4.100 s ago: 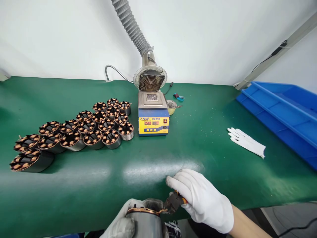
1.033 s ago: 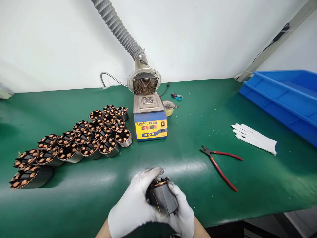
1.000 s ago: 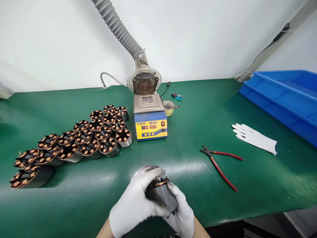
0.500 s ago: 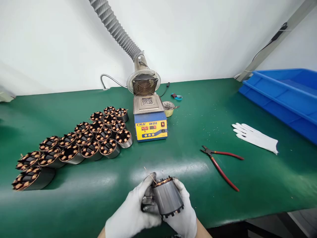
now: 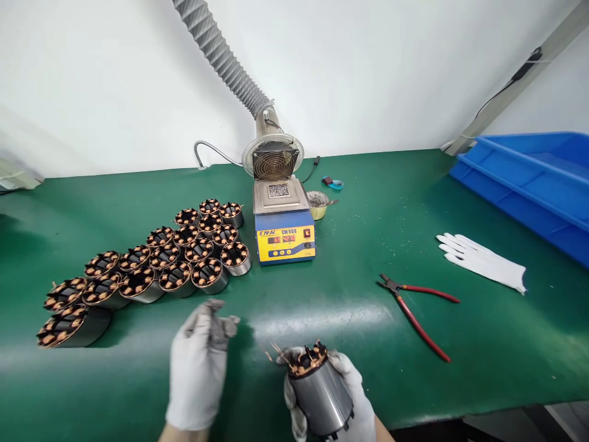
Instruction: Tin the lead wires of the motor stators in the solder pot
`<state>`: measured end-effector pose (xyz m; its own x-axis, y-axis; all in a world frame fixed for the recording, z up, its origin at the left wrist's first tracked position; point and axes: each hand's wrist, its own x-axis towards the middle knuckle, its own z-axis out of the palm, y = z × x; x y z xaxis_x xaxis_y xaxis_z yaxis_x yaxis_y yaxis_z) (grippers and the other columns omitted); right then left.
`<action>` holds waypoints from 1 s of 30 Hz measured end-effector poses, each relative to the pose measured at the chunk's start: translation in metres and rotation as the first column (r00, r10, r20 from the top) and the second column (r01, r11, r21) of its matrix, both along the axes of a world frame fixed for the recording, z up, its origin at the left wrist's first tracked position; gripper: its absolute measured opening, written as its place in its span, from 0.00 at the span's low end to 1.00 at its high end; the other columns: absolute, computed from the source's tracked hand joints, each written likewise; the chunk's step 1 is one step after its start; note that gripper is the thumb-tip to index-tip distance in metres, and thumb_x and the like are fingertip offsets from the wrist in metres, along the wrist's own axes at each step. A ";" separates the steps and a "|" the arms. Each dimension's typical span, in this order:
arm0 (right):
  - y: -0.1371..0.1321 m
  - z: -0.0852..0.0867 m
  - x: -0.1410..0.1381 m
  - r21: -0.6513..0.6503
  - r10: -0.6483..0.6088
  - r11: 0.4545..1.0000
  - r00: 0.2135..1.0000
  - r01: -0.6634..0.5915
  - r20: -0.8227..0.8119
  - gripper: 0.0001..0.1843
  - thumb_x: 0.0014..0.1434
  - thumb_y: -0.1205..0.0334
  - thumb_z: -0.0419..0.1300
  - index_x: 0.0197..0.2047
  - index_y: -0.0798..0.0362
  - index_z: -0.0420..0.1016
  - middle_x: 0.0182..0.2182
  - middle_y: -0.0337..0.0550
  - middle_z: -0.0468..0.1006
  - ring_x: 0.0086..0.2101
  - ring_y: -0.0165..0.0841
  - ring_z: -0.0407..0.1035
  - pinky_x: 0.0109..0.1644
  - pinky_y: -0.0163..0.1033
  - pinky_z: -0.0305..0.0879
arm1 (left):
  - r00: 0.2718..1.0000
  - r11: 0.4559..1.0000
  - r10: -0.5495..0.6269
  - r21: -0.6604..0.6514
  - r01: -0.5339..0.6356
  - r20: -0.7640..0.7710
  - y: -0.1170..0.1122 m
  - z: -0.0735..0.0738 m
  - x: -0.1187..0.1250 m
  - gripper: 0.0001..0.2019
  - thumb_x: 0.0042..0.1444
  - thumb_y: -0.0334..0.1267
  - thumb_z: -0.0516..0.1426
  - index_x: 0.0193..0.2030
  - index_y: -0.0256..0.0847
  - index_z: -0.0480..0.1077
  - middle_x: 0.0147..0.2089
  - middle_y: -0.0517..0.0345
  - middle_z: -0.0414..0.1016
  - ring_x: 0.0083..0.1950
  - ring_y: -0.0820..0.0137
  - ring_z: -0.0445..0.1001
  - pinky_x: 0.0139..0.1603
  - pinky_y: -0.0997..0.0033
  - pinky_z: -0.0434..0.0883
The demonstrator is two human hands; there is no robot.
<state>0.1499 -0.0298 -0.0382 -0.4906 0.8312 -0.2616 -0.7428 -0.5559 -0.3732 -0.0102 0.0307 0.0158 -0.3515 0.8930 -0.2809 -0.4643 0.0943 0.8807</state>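
Observation:
My right hand [image 5: 354, 393], in a white glove, is wrapped round a motor stator [image 5: 319, 393], a grey steel cylinder with copper windings and black insulation at its ends. The stator is tilted, its wound end upward, and thin copper wire leads stick out to the left. Apart from it, my left hand [image 5: 200, 362] hovers over the table, its gloved fingers loosely curled and apart with nothing visible in them. Just beyond that hand, several more stators [image 5: 177, 277] stand in slanting rows.
A blue and yellow solder pot [image 5: 285, 236] stands at the back under a ribbed exhaust hose [image 5: 221, 55], beside a small cup [image 5: 317, 212]. Red-handled cutters [image 5: 414, 307] and a white glove [image 5: 483, 261] lie on the right. A blue bin [image 5: 519, 184] sits at the far right.
My left hand has let go of the stator and moved left, towards the rows. My right hand keeps the stator, now slightly lower and to the right. The view has shifted slightly.

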 end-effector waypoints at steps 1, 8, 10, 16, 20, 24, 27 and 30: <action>0.000 0.003 -0.001 -0.006 0.006 1.000 0.999 -0.006 -0.054 0.31 0.52 0.40 0.51 0.47 0.59 0.71 0.27 0.49 0.77 0.22 0.34 0.71 0.24 0.35 0.66 | 1.000 0.999 0.022 0.023 -0.023 0.011 0.003 0.003 -0.007 0.17 0.35 0.46 0.70 0.31 0.40 0.74 0.17 0.68 0.70 0.23 0.75 0.73 0.33 0.80 0.74; 0.003 0.008 -0.010 -0.008 -0.054 0.998 0.996 0.055 0.077 0.23 0.54 0.46 0.56 0.38 0.59 0.74 0.27 0.52 0.77 0.26 0.38 0.73 0.28 0.40 0.68 | 0.796 0.787 -0.603 -0.121 0.605 0.057 -0.018 -0.003 0.023 0.18 0.32 0.44 0.70 0.32 0.41 0.77 0.38 0.49 0.80 0.20 0.67 0.75 0.18 0.71 0.73; 0.005 0.012 -0.009 -0.006 -0.075 0.997 0.989 0.076 0.130 0.22 0.51 0.47 0.60 0.41 0.56 0.73 0.28 0.49 0.77 0.28 0.40 0.73 0.31 0.43 0.69 | 0.819 0.830 -0.557 -0.141 0.540 -0.136 -0.023 -0.003 0.033 0.08 0.35 0.38 0.69 0.25 0.41 0.77 0.33 0.52 0.81 0.20 0.66 0.74 0.19 0.69 0.72; 0.008 0.010 -0.012 0.242 -0.374 0.927 0.740 0.285 0.560 0.35 0.35 0.60 0.70 0.49 0.52 0.68 0.36 0.47 0.78 0.34 0.41 0.73 0.37 0.42 0.70 | 0.972 0.999 -0.002 0.035 0.010 -0.235 -0.018 0.000 0.003 0.06 0.37 0.39 0.69 0.23 0.48 0.76 0.25 0.65 0.80 0.33 0.71 0.78 0.37 0.82 0.73; 0.000 -0.018 -0.027 0.359 -0.524 0.847 0.509 0.391 0.682 0.46 0.34 0.66 0.70 0.57 0.48 0.58 0.42 0.47 0.76 0.37 0.42 0.73 0.39 0.43 0.72 | 0.961 0.962 -0.273 -0.009 0.273 -0.034 -0.014 -0.008 -0.004 0.24 0.34 0.50 0.69 0.42 0.52 0.75 0.45 0.61 0.80 0.47 0.70 0.76 0.46 0.80 0.70; -0.009 -0.041 -0.032 0.548 -0.597 0.802 0.367 0.240 0.713 0.47 0.34 0.62 0.72 0.58 0.49 0.59 0.51 0.53 0.70 0.49 0.49 0.67 0.51 0.50 0.68 | 0.752 0.747 -0.659 -0.125 0.654 -0.008 -0.010 -0.016 0.025 0.24 0.40 0.46 0.67 0.46 0.46 0.74 0.52 0.54 0.76 0.54 0.63 0.71 0.55 0.69 0.67; -0.013 -0.044 -0.032 0.673 -0.681 0.731 0.187 0.116 0.708 0.44 0.38 0.59 0.71 0.58 0.51 0.59 0.51 0.55 0.69 0.51 0.52 0.64 0.53 0.52 0.65 | 0.834 0.837 -0.543 -0.143 0.528 -0.099 -0.009 -0.019 0.040 0.15 0.46 0.49 0.63 0.34 0.40 0.77 0.38 0.51 0.81 0.44 0.61 0.76 0.49 0.65 0.70; -0.014 -0.037 -0.036 0.755 -0.762 0.646 0.031 0.115 0.647 0.42 0.44 0.57 0.69 0.60 0.51 0.56 0.46 0.55 0.69 0.46 0.49 0.68 0.48 0.50 0.67 | 0.934 0.925 -0.355 -0.150 0.348 -0.024 -0.014 -0.019 0.032 0.15 0.47 0.51 0.62 0.33 0.41 0.75 0.30 0.56 0.80 0.35 0.66 0.77 0.40 0.71 0.72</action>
